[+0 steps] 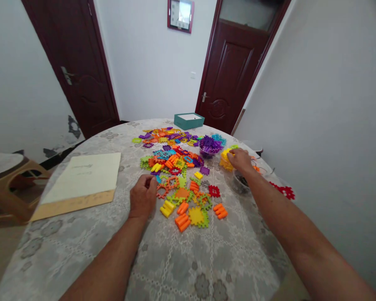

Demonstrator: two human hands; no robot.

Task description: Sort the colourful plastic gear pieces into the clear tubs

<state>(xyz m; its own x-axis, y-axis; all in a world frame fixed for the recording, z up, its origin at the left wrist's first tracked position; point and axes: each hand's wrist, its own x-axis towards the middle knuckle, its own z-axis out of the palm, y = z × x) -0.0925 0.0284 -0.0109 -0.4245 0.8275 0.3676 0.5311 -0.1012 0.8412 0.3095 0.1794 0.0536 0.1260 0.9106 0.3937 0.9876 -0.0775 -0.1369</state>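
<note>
My left hand (143, 195) rests on the table with its fingers curled closed, at the near left side of a loose heap of plastic interlocking building pieces (182, 193). Whatever may be inside that hand is hidden. Out to the right, my right hand (241, 159) has its fingertips pinched at a group of yellow building pieces (226, 160). Just below its wrist stands a clear bowl of dark pieces (240, 182), partly covered by the forearm. A bowl of purple pieces (209, 145) is farther back, left of the yellow ones.
Several orange tube pieces (182, 222) lie at the heap's near edge. A paper-covered folder (81, 177) lies at the left, and a green box (189, 120) stands at the back. Red pieces (285, 191) sit by the right edge. A stool (9, 184) is beside the table.
</note>
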